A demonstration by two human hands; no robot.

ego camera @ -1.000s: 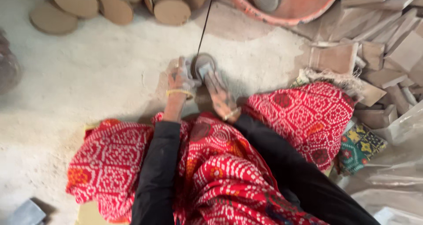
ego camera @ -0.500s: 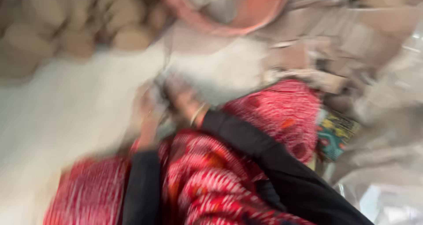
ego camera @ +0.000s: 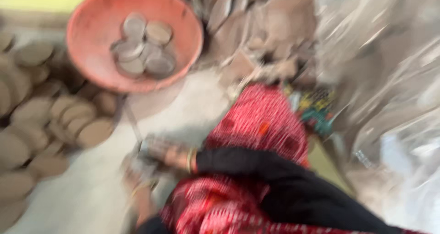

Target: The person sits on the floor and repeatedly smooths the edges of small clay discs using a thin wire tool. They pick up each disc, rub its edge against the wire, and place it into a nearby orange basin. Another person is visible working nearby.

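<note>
Frame heavily motion-blurred; detail limited.

Small grey lump [ego camera: 143, 164], probably a bit of clay, sits low on the pale dusty floor [ego camera: 82, 202], between the two hands. Shape cannot be made out through the blur.

Right hand [ego camera: 162, 152] reaches in from the right, black sleeve [ego camera: 238, 163] running back across the lap, gold bangle [ego camera: 191, 159] at the wrist. Fingers lie over or against the lump from above. Whether they are closed around it or only pressing on it cannot be told.

Left hand [ego camera: 137, 181] comes up from below, just beside the lump and touching or nearly touching the right hand. Its grip cannot be read either. Both hands meeting low and close to the body reads like two-handed work on a small piece held down against the floor, though this is a judgement.

A thin dark rod or wire [ego camera: 132, 124] slants from near the hands toward the basin.

Red patterned cloth [ego camera: 263, 119] covers the knees either side of the arms.

Further out: orange basin [ego camera: 87, 64] at upper left, within arm's reach, holding several grey round discs [ego camera: 142, 50] piled loosely. Left of the hands, rows of brown discs [ego camera: 78, 119] laid out on the floor, overlapping. Upper right, a heap of brownish flat pieces [ego camera: 247, 27]; far right, crumpled clear plastic sheet [ego camera: 394, 78].
</note>
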